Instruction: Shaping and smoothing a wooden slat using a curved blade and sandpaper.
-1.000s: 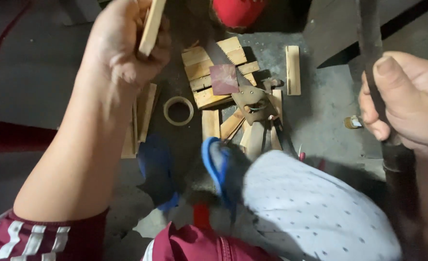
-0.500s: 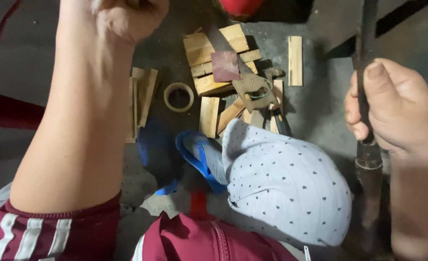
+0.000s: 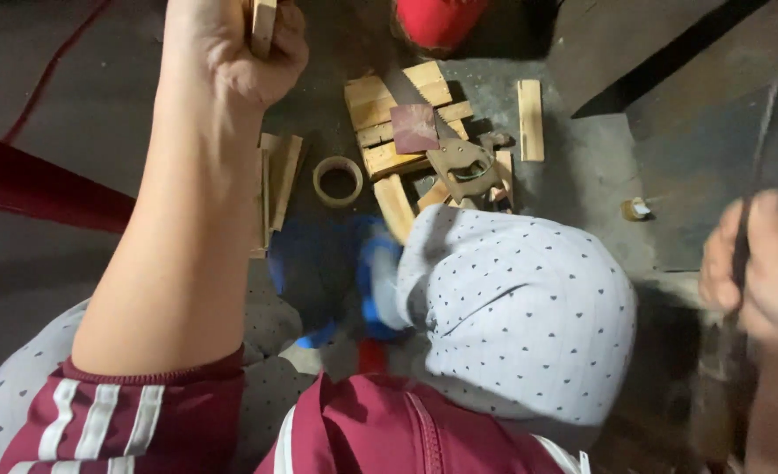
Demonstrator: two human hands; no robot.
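Compared with a second ago: left hand (image 3: 240, 48) raised further toward the top edge of view, wooden strip (image 3: 262, 22) now mostly cut off by the frame; right hand (image 3: 757, 263) shifted toward the right edge and blurred, so probably in motion. Suggests work on the strip is still under way, not set down.

Left hand: closed in a fist round the wooden strip, held well above the floor. Right hand: fingers curled tight on a dark tool handle (image 3: 740, 254), upright beside the knee (image 3: 520, 307); kind of tool not clear.

On the floor (image 3: 73, 132) below: stack of short wood offcuts (image 3: 397, 118), handsaw (image 3: 459, 167) lying across them, roll of tape (image 3: 337, 180) just beside, one loose strip (image 3: 529, 118) apart to the right.
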